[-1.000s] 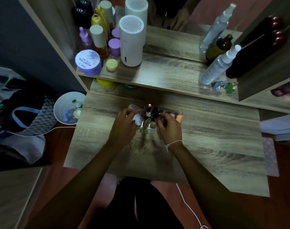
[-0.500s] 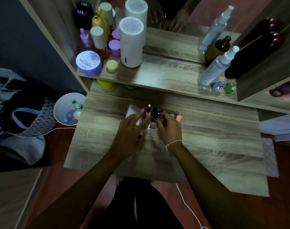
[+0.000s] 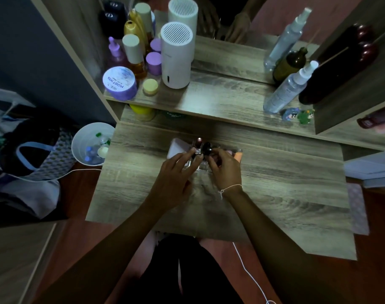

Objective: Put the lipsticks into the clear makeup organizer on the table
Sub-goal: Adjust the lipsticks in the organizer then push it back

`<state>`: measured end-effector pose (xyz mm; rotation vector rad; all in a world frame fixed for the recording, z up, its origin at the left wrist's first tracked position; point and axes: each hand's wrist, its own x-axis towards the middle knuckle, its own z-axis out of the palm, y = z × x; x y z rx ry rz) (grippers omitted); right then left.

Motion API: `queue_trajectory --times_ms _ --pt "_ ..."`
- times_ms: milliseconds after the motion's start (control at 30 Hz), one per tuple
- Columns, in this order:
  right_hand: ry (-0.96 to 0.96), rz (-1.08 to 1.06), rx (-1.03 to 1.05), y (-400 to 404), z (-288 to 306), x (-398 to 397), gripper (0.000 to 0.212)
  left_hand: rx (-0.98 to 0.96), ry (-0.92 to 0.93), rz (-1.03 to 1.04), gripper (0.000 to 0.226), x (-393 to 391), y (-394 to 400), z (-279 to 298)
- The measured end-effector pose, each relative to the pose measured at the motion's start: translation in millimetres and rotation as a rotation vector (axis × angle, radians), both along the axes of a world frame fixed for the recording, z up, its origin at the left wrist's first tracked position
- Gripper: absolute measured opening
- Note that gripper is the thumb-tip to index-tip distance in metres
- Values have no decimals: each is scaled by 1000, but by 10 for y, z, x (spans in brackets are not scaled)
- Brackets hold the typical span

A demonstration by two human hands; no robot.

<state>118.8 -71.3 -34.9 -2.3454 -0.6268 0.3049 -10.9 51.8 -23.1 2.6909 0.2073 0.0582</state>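
Note:
The clear makeup organizer (image 3: 203,167) stands on the wooden table (image 3: 285,183), mostly covered by my hands. Two lipsticks stand upright in it: a dark red-capped one (image 3: 199,142) and a black one (image 3: 207,148). My left hand (image 3: 175,179) lies over the organizer's left side with its fingers spread, and the index fingertip touches the base of the red-capped lipstick. My right hand (image 3: 227,170) is curled at the organizer's right side, with its fingertips pinched on the black lipstick. A pale pink item (image 3: 176,147) lies just left of the organizer, and an orange one (image 3: 239,155) just to its right.
On the shelf behind stand a white cylinder (image 3: 176,55), a purple jar (image 3: 119,83), several bottles, and two spray bottles (image 3: 290,87) at the right. A white bin (image 3: 89,143) and a bag (image 3: 31,150) sit on the floor to the left. A white cable (image 3: 248,273) hangs by my legs.
My left hand has uncurled from the organizer's left end and spread its fingers over it. My right hand has stayed by the black lipstick.

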Motion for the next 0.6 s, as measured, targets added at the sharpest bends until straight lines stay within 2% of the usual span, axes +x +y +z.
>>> queue_trajectory --times_ms 600 --pt "16 -3 21 -71 18 -43 19 -31 -87 12 79 -18 -24 72"
